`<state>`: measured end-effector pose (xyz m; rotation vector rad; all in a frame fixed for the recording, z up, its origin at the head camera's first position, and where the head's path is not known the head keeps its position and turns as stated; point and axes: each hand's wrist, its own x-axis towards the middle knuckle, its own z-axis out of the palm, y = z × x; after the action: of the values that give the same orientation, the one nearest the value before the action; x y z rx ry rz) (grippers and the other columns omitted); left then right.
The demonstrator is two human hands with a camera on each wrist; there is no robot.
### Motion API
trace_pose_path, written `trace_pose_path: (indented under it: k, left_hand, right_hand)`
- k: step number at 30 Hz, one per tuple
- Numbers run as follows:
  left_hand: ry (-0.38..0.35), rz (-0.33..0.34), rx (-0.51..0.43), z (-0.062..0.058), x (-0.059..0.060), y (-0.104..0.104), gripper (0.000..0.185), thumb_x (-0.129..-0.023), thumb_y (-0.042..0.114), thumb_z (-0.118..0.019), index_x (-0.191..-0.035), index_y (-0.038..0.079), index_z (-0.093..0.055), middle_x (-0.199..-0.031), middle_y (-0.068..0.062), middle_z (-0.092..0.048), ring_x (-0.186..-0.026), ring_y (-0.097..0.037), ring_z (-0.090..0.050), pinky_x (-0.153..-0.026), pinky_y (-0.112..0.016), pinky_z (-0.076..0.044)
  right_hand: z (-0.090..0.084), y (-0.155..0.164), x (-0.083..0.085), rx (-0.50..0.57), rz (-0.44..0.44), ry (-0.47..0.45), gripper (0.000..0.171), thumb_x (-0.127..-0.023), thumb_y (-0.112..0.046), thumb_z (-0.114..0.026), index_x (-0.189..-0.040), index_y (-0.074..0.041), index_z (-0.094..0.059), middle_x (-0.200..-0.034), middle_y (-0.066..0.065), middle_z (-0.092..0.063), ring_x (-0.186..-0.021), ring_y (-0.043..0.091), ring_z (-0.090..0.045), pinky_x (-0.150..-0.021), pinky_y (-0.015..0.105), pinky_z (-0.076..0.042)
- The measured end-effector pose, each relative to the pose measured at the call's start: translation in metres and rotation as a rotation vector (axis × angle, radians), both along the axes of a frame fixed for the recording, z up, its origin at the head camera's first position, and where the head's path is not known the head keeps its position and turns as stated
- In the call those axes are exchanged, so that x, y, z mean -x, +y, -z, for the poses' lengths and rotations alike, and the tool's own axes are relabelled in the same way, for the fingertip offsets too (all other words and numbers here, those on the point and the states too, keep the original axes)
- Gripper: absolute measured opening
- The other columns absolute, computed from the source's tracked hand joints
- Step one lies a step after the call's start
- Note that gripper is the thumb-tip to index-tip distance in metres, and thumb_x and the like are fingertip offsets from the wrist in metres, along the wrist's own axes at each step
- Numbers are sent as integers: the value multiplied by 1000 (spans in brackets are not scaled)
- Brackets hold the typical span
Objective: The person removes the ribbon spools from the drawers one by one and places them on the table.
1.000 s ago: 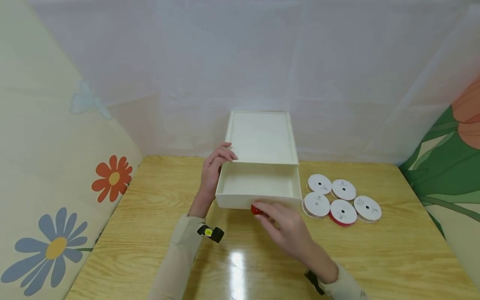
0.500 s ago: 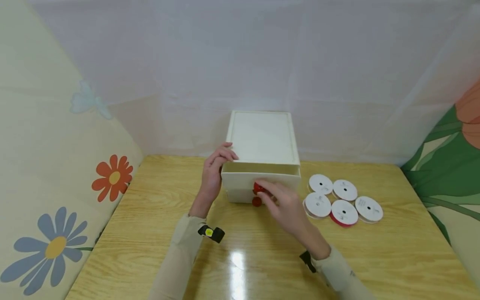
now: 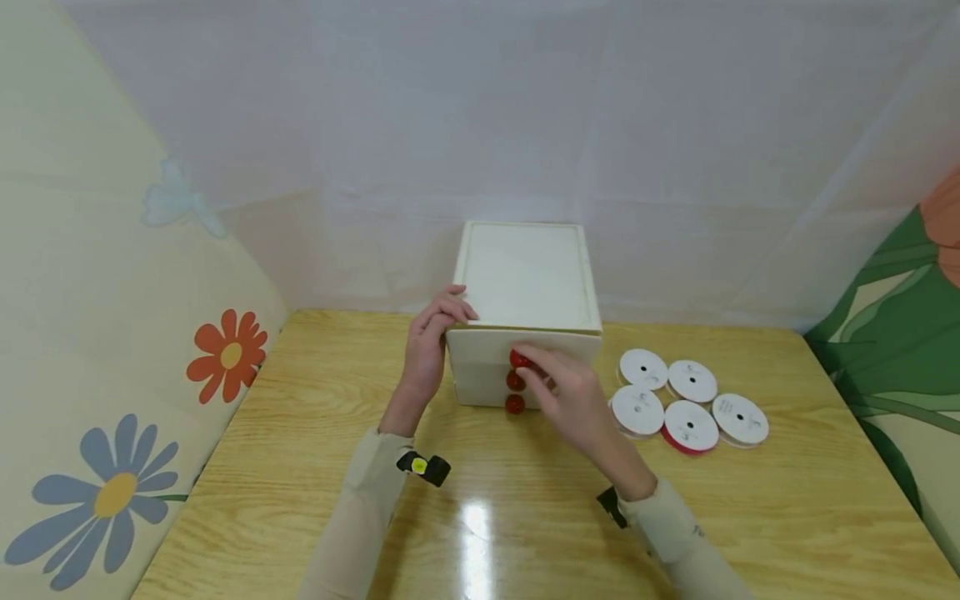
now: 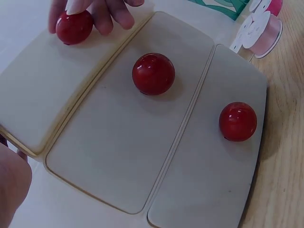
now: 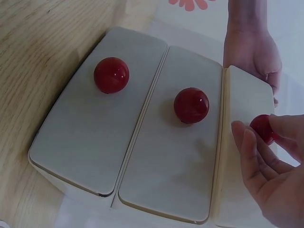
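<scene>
A small cream chest of drawers (image 3: 525,275) stands at the back of the table, its three drawer fronts each carrying a round red knob. My right hand (image 3: 572,398) pinches the top drawer's knob (image 5: 262,128) between thumb and fingers. That top drawer (image 4: 40,90) is nearly flush, with a thin gap showing under the lid. The middle knob (image 4: 153,73) and bottom knob (image 4: 237,121) are untouched. My left hand (image 3: 431,337) lies along the chest's left side, its fingers resting over the top edge. Its palm side is partly hidden.
Several white ribbon spools (image 3: 690,426) lie together on the wooden table (image 3: 300,500), right of the chest. A white cloth (image 3: 375,167) hangs behind the chest. Flower-printed panels (image 3: 112,333) close in both sides.
My right hand has pushed the top drawer inward by its knob, from well out to nearly flush. The lower red knobs have come into sight. My left hand has stayed in place.
</scene>
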<state>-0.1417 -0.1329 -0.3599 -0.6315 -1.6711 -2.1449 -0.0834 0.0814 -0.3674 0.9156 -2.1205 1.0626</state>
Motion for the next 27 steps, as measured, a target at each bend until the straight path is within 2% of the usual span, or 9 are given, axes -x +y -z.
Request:
trace_pose_path:
  k: [6,10,19,23,25,27]
  left_hand:
    - [4,14,8,0,-2,-1,30,-98,-1,-42,-79,10,-63,-92,1,-69,-131,-27,-48,-121,-43,-25]
    - [8,20,11,1,-1,-1,33,-98,-1,-42,-80,14,-64,-93,2,-69,-131,-27,-47,-121,-44,-24]
    - [13,13,19,-3,-4,-4,35,-98,-2,-42,-80,17,-65,-93,3,-69,-131,-27,-47,-121,-44,-24]
    - [-12,-6,62,-4,-6,-4,29,-98,-2,-42,-81,8,-64,-98,0,-70,-133,-26,-48,-121,-42,-26]
    - [-17,-30,131,-5,-7,-5,25,-99,-2,-41,-88,0,-64,-107,-4,-71,-137,-25,-47,-122,-40,-26]
    - [-30,-62,213,-6,-9,-7,23,-101,-1,-41,-100,-6,-64,-125,-9,-68,-143,-24,-43,-123,-41,-26]
  right_hand:
    - [-1,-1,3,-16,16,-46,32,-89,3,-77,-121,1,-72,-99,14,-76,-74,20,-70,-60,26,-59]
    - [0,-1,5,-16,22,-66,31,-90,2,-77,-121,0,-73,-99,13,-76,-74,20,-69,-60,28,-59]
    - [-3,-3,4,-34,47,-41,34,-90,1,-77,-123,2,-70,-96,13,-74,-72,20,-69,-60,30,-59]
    - [-2,5,2,-44,80,-14,39,-91,1,-75,-129,2,-66,-91,12,-73,-72,20,-69,-60,33,-60]
    - [-3,13,2,-25,93,15,40,-89,3,-75,-128,2,-66,-88,12,-72,-71,20,-69,-58,34,-60]
    - [-4,21,2,-3,114,57,38,-88,6,-75,-125,3,-67,-87,13,-73,-70,22,-70,-56,34,-60]
